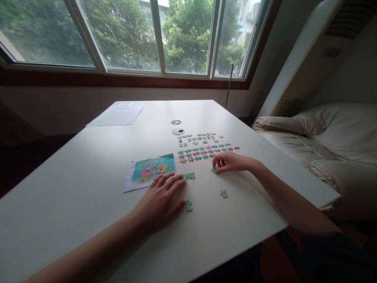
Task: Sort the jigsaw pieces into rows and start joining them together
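Observation:
My left hand (160,199) lies flat on the white table (73,188), fingers stretched out, its fingertips touching a short strip of joined green puzzle pieces (188,176). A single green piece (189,205) rests by its thumb. My right hand (228,162) is curled, pinching a small teal puzzle piece (213,169) against the table. Another loose piece (224,193) lies in front of it. Several loose pieces (206,147) are spread in rows beyond my right hand. A cartoon reference picture (150,169) lies just beyond my left hand.
A sheet of paper (118,115) lies at the table's far left. Two small round objects (177,131) sit near the far middle. A cream sofa (324,137) stands right of the table, a window (132,35) behind it.

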`<state>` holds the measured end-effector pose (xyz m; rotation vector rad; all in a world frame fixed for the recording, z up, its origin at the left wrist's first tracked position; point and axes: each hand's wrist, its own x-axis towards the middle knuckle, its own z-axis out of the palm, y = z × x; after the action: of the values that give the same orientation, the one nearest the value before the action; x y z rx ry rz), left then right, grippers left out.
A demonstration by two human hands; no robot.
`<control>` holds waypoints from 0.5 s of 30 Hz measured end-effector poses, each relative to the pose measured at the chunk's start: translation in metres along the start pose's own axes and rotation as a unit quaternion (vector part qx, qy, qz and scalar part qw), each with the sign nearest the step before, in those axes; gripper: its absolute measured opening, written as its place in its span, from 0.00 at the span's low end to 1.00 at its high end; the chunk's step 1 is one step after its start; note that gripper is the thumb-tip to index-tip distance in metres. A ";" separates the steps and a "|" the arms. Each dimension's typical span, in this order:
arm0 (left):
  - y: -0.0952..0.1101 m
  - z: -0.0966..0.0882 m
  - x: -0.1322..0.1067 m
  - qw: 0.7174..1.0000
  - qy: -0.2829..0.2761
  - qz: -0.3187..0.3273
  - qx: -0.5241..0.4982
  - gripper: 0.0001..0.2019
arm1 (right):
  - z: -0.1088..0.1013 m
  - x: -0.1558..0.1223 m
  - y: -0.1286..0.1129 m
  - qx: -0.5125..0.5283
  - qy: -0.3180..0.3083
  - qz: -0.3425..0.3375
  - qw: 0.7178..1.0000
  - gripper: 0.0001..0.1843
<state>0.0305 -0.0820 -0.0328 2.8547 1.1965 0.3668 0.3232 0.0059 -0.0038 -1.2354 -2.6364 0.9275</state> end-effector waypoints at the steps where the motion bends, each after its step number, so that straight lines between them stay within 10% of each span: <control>1: -0.001 0.001 0.000 1.000 0.002 0.001 0.000 0.21 | 0.000 0.000 0.000 0.001 0.000 0.001 1.000 0.15; 15: 0.000 0.001 0.000 1.000 -0.001 -0.004 0.004 0.21 | -0.001 -0.001 -0.001 0.000 -0.005 0.000 1.000 0.15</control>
<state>0.0304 -0.0819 -0.0342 2.8549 1.2111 0.3591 0.3234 0.0051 -0.0019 -1.2341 -2.6429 0.9358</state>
